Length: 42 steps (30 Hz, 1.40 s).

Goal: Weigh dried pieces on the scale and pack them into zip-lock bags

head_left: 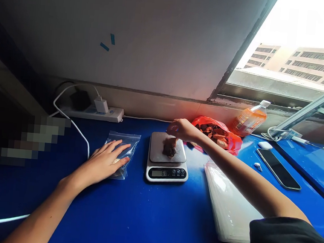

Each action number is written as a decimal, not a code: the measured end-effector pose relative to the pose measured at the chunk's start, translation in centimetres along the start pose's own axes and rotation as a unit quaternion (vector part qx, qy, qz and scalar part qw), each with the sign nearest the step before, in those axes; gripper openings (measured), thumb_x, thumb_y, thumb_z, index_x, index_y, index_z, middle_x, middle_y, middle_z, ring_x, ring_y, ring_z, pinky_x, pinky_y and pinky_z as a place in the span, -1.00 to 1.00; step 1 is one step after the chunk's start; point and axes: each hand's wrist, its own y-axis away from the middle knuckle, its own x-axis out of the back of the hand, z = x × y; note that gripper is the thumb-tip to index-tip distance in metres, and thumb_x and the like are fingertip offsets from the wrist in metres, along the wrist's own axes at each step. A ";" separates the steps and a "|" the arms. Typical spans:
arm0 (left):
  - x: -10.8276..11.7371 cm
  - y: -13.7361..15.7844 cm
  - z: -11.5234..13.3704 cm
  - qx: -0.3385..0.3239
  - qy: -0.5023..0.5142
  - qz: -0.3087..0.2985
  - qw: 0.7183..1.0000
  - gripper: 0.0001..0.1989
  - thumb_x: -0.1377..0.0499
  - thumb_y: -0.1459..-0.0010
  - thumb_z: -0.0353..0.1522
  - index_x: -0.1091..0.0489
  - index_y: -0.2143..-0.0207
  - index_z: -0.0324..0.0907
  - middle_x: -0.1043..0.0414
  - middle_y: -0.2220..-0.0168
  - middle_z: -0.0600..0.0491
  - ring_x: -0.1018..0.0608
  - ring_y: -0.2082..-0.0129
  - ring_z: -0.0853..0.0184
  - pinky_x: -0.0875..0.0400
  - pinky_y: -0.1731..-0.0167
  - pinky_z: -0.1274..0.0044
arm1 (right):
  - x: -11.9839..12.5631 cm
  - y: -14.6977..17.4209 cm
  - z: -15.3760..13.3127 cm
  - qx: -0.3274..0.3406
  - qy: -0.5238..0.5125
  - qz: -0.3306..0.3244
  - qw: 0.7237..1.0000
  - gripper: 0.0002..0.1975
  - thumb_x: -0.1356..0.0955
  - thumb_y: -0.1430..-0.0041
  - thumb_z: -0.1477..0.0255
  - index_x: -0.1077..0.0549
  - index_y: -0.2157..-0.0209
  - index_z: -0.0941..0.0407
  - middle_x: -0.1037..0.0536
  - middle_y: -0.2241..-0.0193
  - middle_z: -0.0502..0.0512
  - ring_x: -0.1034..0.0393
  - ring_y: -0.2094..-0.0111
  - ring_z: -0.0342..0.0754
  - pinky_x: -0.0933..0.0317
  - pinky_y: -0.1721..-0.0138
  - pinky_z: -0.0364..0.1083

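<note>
My left hand (110,158) lies with fingers spread on a clear zip-lock bag (131,143). A pale lump shows partly under the fingers, inside or beneath the bag; I cannot tell which. In the middle stands a white digital kitchen scale (151,164) with a metal plate; its display seems to read 6.1. A dark brown dried piece (169,149), rough and shrivelled, is on the plate. Over the plate's back edge, my right hand (181,129) has its fingers bent downward and drawn together. What they hold, if anything, is hidden.
A red plastic bag (235,143) full of brown dried pieces stands behind my right forearm. Clear plastic bags (225,206) lie stacked below it. Farther right are an orange drink bottle (250,118), a phone (278,168) and an earbud case (265,145). A power strip (114,114) runs along the wall.
</note>
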 end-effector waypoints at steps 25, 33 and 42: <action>-0.1 -0.3 -0.4 -0.010 0.009 0.001 1.000 -0.35 0.10 -0.16 0.10 -0.06 -0.26 0.15 0.08 -0.35 0.07 0.05 -0.33 -0.07 -0.05 -0.18 0.04 | 3.4 8.3 8.2 -0.146 0.070 0.154 0.975 -0.59 -0.21 -0.19 0.14 -0.51 0.42 0.16 -0.54 0.50 0.11 -0.37 0.47 -0.07 -0.12 0.44 -0.14; 0.0 -0.5 0.0 0.002 0.013 0.003 1.000 -0.37 0.10 -0.16 0.07 -0.10 -0.25 0.15 0.06 -0.34 0.08 0.01 -0.33 -0.05 -0.06 -0.18 0.05 | 2.7 7.4 9.5 -0.128 0.124 0.133 0.975 -0.66 -0.19 -0.22 0.27 -0.48 0.44 0.16 -0.52 0.49 0.10 -0.32 0.48 -0.10 -0.07 0.44 -0.14; -0.3 -0.6 -0.7 -0.019 0.016 0.030 0.999 -0.40 0.07 -0.16 0.06 -0.15 -0.22 0.14 -0.02 -0.32 0.04 -0.10 -0.29 -0.05 -0.12 -0.16 0.06 | 0.1 4.5 8.4 -0.075 0.149 0.002 0.986 -0.82 -0.29 -0.13 0.40 -0.50 0.37 0.16 -0.55 0.44 0.11 -0.34 0.49 -0.12 -0.05 0.46 -0.15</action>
